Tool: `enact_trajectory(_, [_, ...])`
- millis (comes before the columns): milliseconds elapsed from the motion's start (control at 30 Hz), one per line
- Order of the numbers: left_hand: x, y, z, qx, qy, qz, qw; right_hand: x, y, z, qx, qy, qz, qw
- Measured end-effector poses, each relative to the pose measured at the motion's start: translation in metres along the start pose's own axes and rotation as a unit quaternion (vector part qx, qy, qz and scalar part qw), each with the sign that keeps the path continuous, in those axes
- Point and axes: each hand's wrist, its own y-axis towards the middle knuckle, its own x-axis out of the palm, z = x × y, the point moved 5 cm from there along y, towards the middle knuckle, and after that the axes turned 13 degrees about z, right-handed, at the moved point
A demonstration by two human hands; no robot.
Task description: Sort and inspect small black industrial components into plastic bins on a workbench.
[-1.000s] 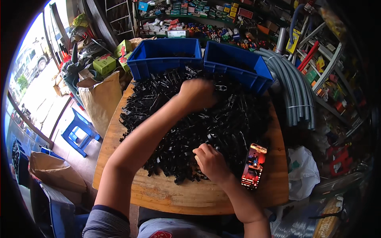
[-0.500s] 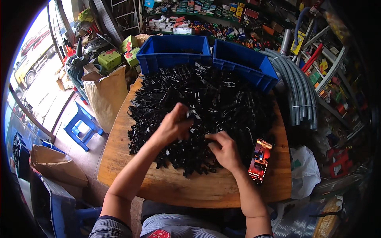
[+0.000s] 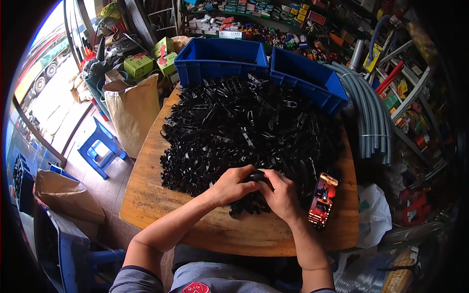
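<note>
My left hand [image 3: 233, 186] and my right hand [image 3: 281, 195] meet over the near edge of a large heap of black plastic parts [image 3: 244, 122]. Between their fingertips they grip a small dark plastic part [image 3: 257, 177], whose exact shape is mostly covered by the fingers. Both hands are closed on it, thumbs toward each other. Long clip-like strips lie on the far side of the heap, and smaller curled pieces on the near left. The heap rests on a wooden table [image 3: 176, 219].
Two blue bins [image 3: 220, 72] [image 3: 308, 90] stand behind the heap. A lit phone [image 3: 322, 200] lies right of my right hand. Beyond the table are a brown sack [image 3: 132, 115], a blue stool [image 3: 100, 146], grey coiled conduit [image 3: 369, 117] and crowded shelves.
My left hand has come back from the middle of the heap, down and right to my right hand. Both now hold one dark part together. My view has shifted slightly.
</note>
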Motion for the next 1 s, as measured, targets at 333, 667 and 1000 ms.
enact_trajectory(333, [-0.011, -0.001, 0.012, 0.064, 0.072, 0.057, 0.994, -0.015, 0.0, 0.017, 0.201, 0.198, 0.067, 0.957])
enact_trajectory(667, [-0.013, -0.004, 0.02, 0.177, 0.207, 0.137, 0.952, -0.012, 0.0, 0.01, 0.274, 0.272, 0.07, 0.92])
enact_trajectory(1000, [-0.016, -0.006, 0.026, 0.236, 0.242, 0.131, 0.932, -0.013, -0.001, 0.009, 0.271, 0.231, 0.023, 0.934])
